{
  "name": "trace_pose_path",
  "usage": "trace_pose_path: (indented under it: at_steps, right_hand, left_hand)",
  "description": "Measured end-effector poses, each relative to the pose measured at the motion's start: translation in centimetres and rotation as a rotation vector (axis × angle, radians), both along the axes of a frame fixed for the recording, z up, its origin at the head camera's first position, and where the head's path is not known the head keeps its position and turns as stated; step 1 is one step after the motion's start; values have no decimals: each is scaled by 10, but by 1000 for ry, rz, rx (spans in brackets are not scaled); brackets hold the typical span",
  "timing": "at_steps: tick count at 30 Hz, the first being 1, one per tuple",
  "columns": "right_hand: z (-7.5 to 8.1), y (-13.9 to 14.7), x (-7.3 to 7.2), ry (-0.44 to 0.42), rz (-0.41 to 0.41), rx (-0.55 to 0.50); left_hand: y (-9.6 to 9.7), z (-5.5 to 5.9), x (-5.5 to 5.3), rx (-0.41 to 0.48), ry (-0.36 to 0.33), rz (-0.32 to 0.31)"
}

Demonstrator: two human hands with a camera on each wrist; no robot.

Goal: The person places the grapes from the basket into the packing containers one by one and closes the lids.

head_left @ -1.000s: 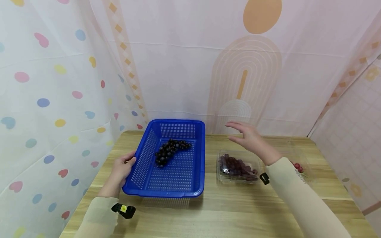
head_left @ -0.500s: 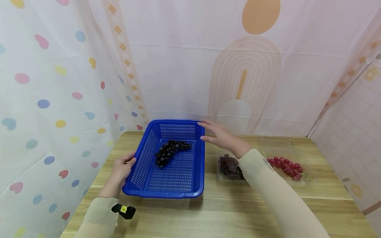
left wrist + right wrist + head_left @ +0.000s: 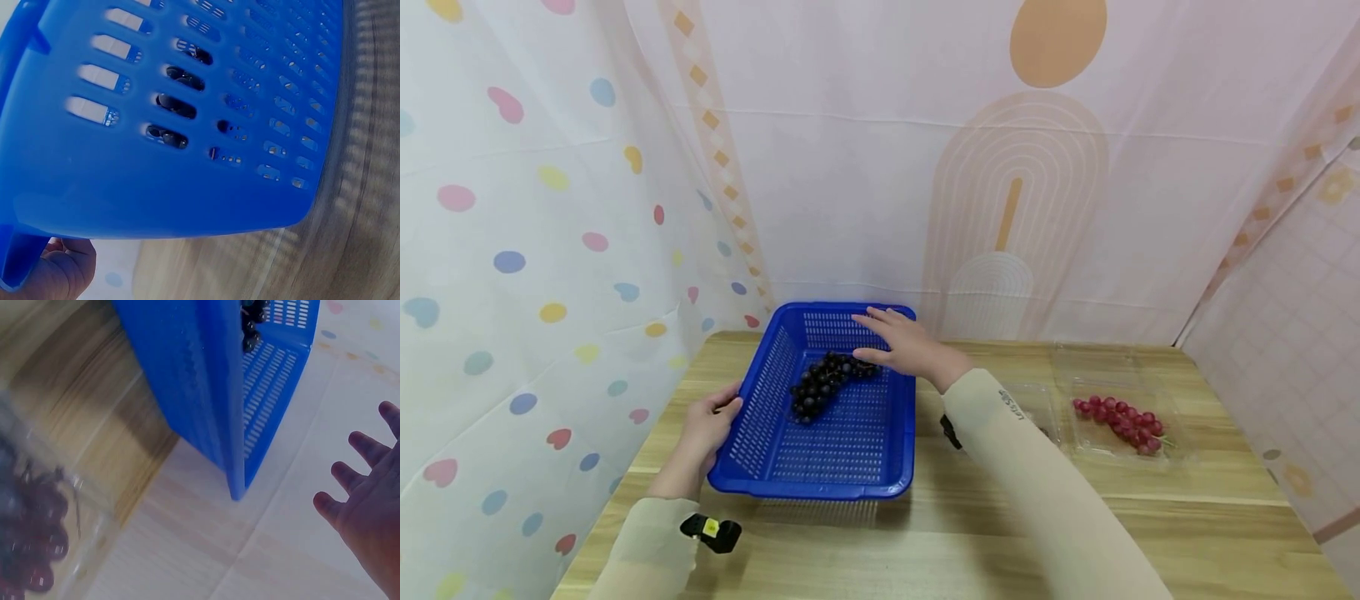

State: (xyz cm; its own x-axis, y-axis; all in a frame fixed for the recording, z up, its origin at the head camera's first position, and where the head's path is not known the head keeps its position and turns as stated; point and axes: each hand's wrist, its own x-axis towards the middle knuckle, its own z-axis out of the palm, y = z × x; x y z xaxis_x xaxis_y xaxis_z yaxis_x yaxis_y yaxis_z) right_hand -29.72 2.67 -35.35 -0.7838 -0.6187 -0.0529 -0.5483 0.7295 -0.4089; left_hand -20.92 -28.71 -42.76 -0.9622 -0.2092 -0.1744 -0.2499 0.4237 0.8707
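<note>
A blue plastic basket (image 3: 827,487) with slotted sides stands on the left part of the table, and a bunch of black grapes (image 3: 822,385) lies inside it. My left hand (image 3: 707,425) grips the basket's left rim; in the left wrist view the basket wall fills most of the picture, with the hand (image 3: 62,269) at the lower left corner. Over the basket's right side hovers my right hand (image 3: 906,343), fingers spread and holding nothing. The right wrist view shows that hand (image 3: 369,500) apart from the basket rim (image 3: 228,425).
Right of the basket, a clear plastic box (image 3: 1037,404) is mostly hidden by my right sleeve; dark red grapes (image 3: 31,531) show in it in the right wrist view. Farther right, an open clear box (image 3: 1090,442) holds red grapes (image 3: 1123,421). A patterned curtain (image 3: 850,167) hangs behind the table.
My right hand has moved left, from above the dark red grapes to over the basket's right side. The red grapes at the right came into view. My left hand stayed on the rim.
</note>
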Motion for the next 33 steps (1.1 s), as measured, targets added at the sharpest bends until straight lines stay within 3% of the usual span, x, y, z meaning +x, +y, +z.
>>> trace_pose_path:
  at_steps: [7, 16, 26, 33]
  right_hand:
    - [-7, -28, -7, -53, -10, -14]
    - [-17, -53, -3, -214, 31, -135]
    - [-30, -73, 4, -293, -23, -118]
    - [-38, -84, 7, -282, -65, -55]
  left_hand:
    - [-1, 0, 0, -9, 8, 4]
    - [1, -1, 3, -13, 10, 4]
    - [3, 1, 5, 6, 13, 3]
    - [3, -1, 5, 16, 11, 11]
